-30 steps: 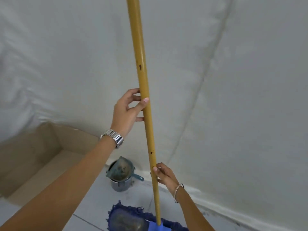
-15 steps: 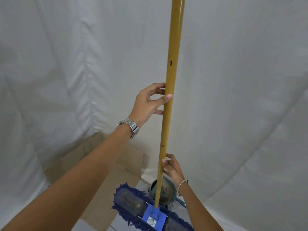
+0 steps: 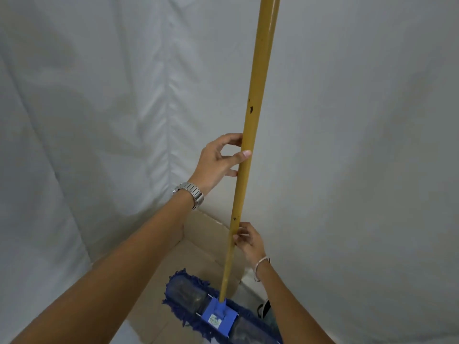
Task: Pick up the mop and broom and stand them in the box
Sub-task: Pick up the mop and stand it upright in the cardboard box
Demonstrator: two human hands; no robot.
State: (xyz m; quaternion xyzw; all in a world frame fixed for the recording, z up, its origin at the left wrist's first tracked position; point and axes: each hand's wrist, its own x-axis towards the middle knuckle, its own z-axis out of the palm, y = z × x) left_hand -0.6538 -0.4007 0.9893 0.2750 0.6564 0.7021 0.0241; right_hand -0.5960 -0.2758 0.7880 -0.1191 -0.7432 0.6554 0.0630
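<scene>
The mop has a long yellow pole (image 3: 255, 100) held nearly upright and a flat blue fringed head (image 3: 196, 301) with a blue bracket at the bottom. My left hand (image 3: 218, 162), with a metal watch on the wrist, grips the pole at mid height. My right hand (image 3: 248, 240), with a thin bracelet, pinches the pole lower down. The mop head hangs over the open cardboard box (image 3: 206, 232), which stands against the white cloth. No broom is in sight.
White cloth (image 3: 99, 120) covers the walls all around. A dark pot-like container (image 3: 267, 312) shows partly behind my right forearm, right of the box.
The mop and both hands have shifted left, so the mop head now hangs over the box instead of beside it. The pot has slid to the right edge behind my right arm.
</scene>
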